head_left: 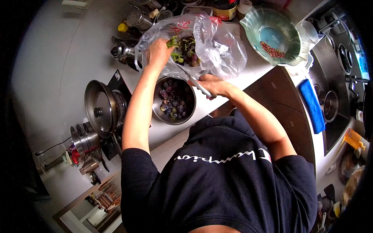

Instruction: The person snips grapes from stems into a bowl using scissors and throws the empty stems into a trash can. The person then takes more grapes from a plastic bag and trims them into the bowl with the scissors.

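My left hand [159, 53] is closed on a green grape stem [172, 42] at the left side of an open clear plastic bag [221, 48]. Dark and reddish grapes [191, 52] on green stems lie inside the bag. My right hand [213, 84] grips the handles of scissors [203, 88], whose blades point up and left toward the bunch. Just below the bag, between my forearms, a metal bowl [191, 112] holds several loose dark grapes [173, 103].
A green glass bowl [252, 33] with small reddish bits stands right of the bag. Jars [139, 19] line the back. At the left are a lidded pan [97, 97] and pots [86, 141]; at the right, a blue cloth [312, 106] hangs beside the sink [336, 134].
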Tool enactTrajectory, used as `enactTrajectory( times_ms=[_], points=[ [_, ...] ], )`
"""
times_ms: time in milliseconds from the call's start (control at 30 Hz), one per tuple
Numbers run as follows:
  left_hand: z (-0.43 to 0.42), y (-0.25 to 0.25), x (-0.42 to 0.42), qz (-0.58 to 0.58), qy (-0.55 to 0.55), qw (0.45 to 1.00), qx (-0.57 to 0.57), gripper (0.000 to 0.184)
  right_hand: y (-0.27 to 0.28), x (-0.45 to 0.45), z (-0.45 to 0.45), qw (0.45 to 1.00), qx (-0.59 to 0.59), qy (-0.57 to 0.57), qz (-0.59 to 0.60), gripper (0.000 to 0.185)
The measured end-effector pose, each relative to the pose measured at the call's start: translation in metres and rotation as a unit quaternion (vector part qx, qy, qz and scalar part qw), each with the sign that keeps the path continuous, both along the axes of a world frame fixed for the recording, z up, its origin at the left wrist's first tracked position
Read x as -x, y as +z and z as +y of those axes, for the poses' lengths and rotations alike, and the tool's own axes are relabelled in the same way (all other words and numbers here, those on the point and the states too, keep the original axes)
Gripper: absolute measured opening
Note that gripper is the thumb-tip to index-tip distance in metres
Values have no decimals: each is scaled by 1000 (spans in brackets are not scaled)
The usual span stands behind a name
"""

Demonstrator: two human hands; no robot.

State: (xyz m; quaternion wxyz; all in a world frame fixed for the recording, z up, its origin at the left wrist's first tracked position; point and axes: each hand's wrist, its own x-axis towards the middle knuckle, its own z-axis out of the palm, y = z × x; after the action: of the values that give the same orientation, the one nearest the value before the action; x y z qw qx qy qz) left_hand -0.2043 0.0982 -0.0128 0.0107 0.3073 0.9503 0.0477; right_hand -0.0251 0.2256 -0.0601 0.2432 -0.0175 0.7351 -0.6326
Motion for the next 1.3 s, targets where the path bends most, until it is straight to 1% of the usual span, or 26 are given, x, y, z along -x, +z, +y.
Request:
enactTrajectory(
  times_ms=[33, 67, 133, 233, 267, 333, 367, 400, 467, 500, 533, 600, 733, 800, 833, 900, 933, 1000, 1033, 1067, 1100, 1167, 1200, 1233, 1267, 1300],
  points=[
    [0, 3, 0, -25, 24, 999, 36, 28, 15, -1, 1, 989, 66, -53, -118, 59],
    [-2, 5, 1, -25, 27, 999, 37, 28, 16, -1, 0, 989, 67, -50, -118, 59],
    [-6, 7, 7, -64, 41, 993, 89, 25, 18, -1, -2, 979, 71, -81, -171, 61],
    [-8, 15, 13, -109, 61, 982, 142, 27, 15, 0, -4, 978, 81, -75, -178, 63],
    [-8, 19, 12, -108, 62, 982, 142, 27, 14, 1, -4, 977, 82, -70, -185, 62],
    [-10, 26, 6, -93, 135, 981, 103, 30, 15, 0, -4, 975, 89, -80, -186, 62],
    [-16, 18, 15, -101, 146, 979, 96, 33, 16, -1, -3, 973, 96, -91, -188, 63],
    [-21, 14, 19, -101, 146, 979, 96, 33, 15, -2, -3, 973, 96, -90, -188, 63],
    [-26, 15, 21, -121, 127, 983, 63, 36, 14, -3, -3, 964, 145, -94, -201, 64],
    [-26, 16, 22, -141, 143, 976, 82, 42, 16, -4, -3, 964, 148, -96, -201, 65],
    [-29, 10, 26, -140, 143, 976, 81, 42, 14, -4, -5, 964, 148, -95, -200, 65],
    [-38, -10, 37, -164, 148, 975, 38, 46, 6, -5, -9, 948, 201, -98, -228, 65],
    [-33, -15, 32, -179, 176, 968, -8, 47, 4, -11, -13, 936, 227, -107, -246, 67],
    [-24, -11, 21, -139, 201, 969, -47, 33, 3, -15, -12, 937, 219, -107, -249, 67],
    [-23, -14, 19, -115, 188, 972, -76, 30, 4, -17, -11, 947, 185, -121, -233, 65],
    [-21, -16, 16, -120, 193, 970, -91, 30, 0, -19, -11, 962, 103, -149, -206, 64],
    [-19, -15, 15, -124, 197, 967, -104, 29, -1, -20, -10, 961, 102, -150, -207, 64],
    [-15, -13, 10, -113, 199, 968, -103, 28, -3, -23, -8, 983, 65, -105, -137, 64],
    [-14, -13, 9, -101, 202, 969, -100, 27, -8, -21, -9, 973, 39, -85, -209, 64],
    [-16, -15, 10, -101, 201, 969, -101, 27, -17, -22, -9, 973, 39, -86, -209, 64],
    [-18, -20, 13, -115, 198, 968, -107, 25, -27, -24, -9, 999, -3, -32, 10, 64],
    [-20, -18, 13, -129, 196, 965, -114, 24, -8, -26, -6, 986, -28, -3, 165, 64],
    [-20, -12, 13, -169, 194, 960, -106, 29, 1, -27, -5, 970, -43, 4, 241, 64],
    [-21, -8, 12, -209, 193, 954, -100, 36, 11, -22, -4, 999, -14, -19, 31, 65],
    [-22, -9, 12, -208, 195, 953, -101, 36, 16, -19, -6, 982, 15, -42, -182, 66],
    [-19, -11, 12, -196, 201, 955, -91, 35, 16, -19, -7, 979, 32, -68, -189, 65]
  ],
)
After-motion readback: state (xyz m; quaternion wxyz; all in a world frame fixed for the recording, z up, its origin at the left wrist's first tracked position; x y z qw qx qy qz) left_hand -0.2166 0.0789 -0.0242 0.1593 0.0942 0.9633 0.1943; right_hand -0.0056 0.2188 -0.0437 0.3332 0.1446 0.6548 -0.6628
